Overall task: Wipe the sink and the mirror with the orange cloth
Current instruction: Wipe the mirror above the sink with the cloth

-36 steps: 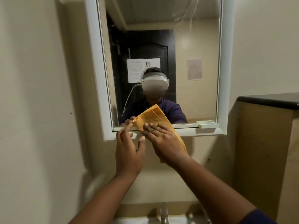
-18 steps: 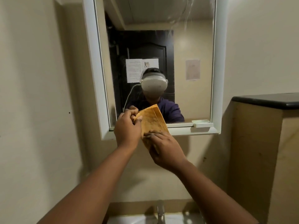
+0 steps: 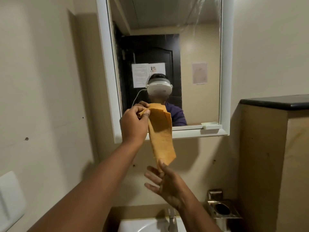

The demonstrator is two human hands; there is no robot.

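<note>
The orange cloth (image 3: 161, 136) hangs lengthwise in front of the mirror's lower left corner. My left hand (image 3: 133, 125) pinches its top end at the height of the mirror's (image 3: 197, 67) lower frame. My right hand (image 3: 164, 181) is below, palm up with fingers spread, and its thumb and a finger touch the cloth's bottom tip. The white-framed mirror hangs on the wall ahead. The white sink (image 3: 142, 226) shows at the bottom edge, with a chrome tap (image 3: 172, 220) behind it.
A metal soap holder (image 3: 222, 210) is fixed to the wall right of the tap. A beige partition with a dark top (image 3: 274, 102) stands at the right. A white flush plate (image 3: 10, 198) sits on the left wall.
The cloth has unfolded and now hangs long. My right hand has dropped from the cloth's middle to its bottom tip and spread its fingers. The view has tilted down, showing the sink.
</note>
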